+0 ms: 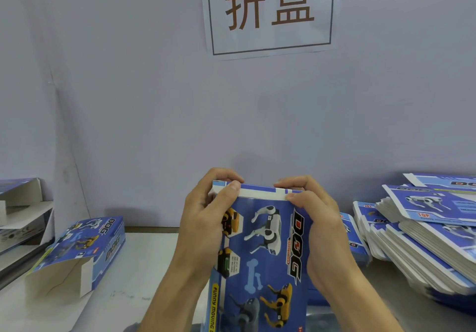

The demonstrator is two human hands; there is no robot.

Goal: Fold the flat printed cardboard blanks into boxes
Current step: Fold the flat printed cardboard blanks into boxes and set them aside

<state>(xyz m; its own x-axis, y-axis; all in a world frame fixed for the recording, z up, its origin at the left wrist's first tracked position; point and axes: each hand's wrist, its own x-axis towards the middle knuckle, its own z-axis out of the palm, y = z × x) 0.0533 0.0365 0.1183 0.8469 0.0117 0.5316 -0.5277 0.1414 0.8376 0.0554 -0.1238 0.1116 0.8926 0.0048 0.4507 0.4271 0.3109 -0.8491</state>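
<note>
A blue printed box (260,254) with robot-dog pictures and "DOG" lettering stands upright in front of me, its far end up. My left hand (203,218) grips its upper left corner, thumb on the white end flap (257,193). My right hand (316,218) grips the upper right corner, thumb on the same flap, fingers curled over the top edge. The box's lower part runs out of view.
A folded blue box (85,249) lies on the white table (144,267) at the left, one end open. Grey shelves (23,223) stand at the far left. Tall stacks of flat printed blanks (422,239) fill the right side. A paper sign (270,10) hangs on the wall.
</note>
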